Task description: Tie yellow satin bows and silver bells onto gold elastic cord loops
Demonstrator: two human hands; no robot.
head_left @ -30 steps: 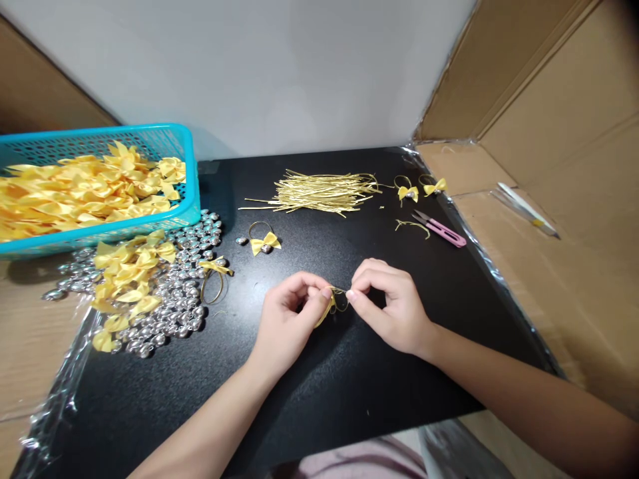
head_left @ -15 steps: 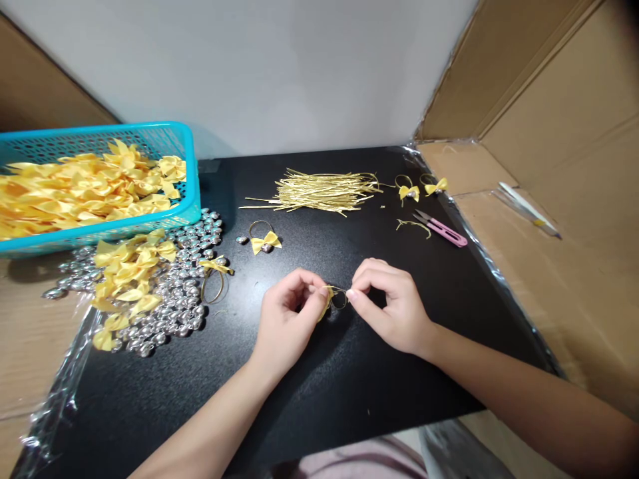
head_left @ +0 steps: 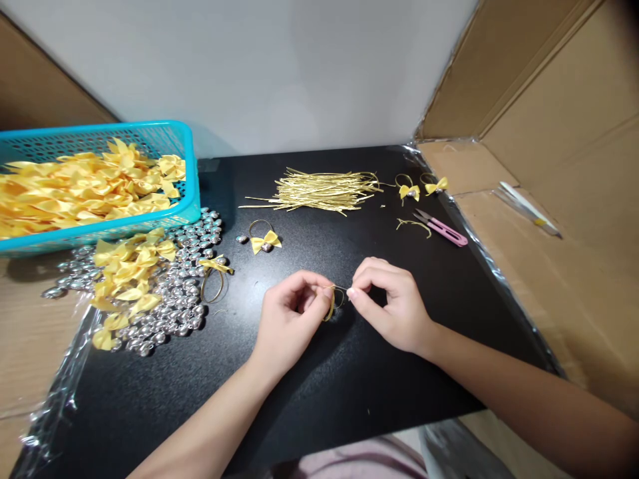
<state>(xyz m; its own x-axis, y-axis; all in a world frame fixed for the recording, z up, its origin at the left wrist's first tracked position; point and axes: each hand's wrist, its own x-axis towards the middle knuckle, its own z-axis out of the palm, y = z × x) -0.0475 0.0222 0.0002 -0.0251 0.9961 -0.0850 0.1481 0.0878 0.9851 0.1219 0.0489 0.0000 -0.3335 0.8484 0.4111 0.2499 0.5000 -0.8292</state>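
Four looped bows (head_left: 267,239) look done; the left hand (head_left: 294,311) pinches a fifth bow (head_left: 330,309), the right hand (head_left: 392,305) its gold cord (head_left: 340,288); many loose bows (head_left: 94,189) remain.

Left hand (head_left: 294,313) and right hand (head_left: 392,303) face each other, slightly apart, both pinching; forearms (head_left: 210,406) angled inward.

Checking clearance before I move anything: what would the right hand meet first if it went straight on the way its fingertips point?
Past the thin gold cord that it pinches, the right hand would probably meet the left hand first, though depth is unclear in this single view.
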